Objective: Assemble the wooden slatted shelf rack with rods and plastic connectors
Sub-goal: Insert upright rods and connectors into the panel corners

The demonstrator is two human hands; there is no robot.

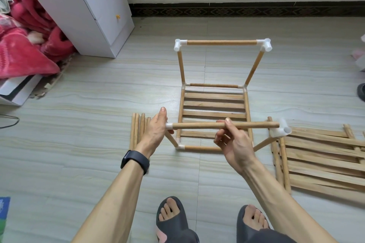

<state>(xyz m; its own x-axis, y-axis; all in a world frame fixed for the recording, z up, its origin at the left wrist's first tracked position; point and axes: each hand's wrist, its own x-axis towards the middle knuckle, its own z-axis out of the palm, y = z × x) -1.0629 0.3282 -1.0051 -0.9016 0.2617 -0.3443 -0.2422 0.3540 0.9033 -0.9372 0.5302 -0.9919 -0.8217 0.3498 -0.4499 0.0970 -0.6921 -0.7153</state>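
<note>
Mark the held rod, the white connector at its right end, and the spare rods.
held rod (197,126): head view, shaft between hands
white connector (281,131): head view, its body
spare rods (136,130): head view, bundle's middle

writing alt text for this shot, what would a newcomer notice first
First, the wooden rod held level mid-frame, the left grip holding its left end and the right grip pinching its middle. Behind it on the tiled floor stands the half-built rack, a slatted shelf with white connectors at the corners. Spare slatted panels lie at the right, a white cabinet at the upper left.
</note>
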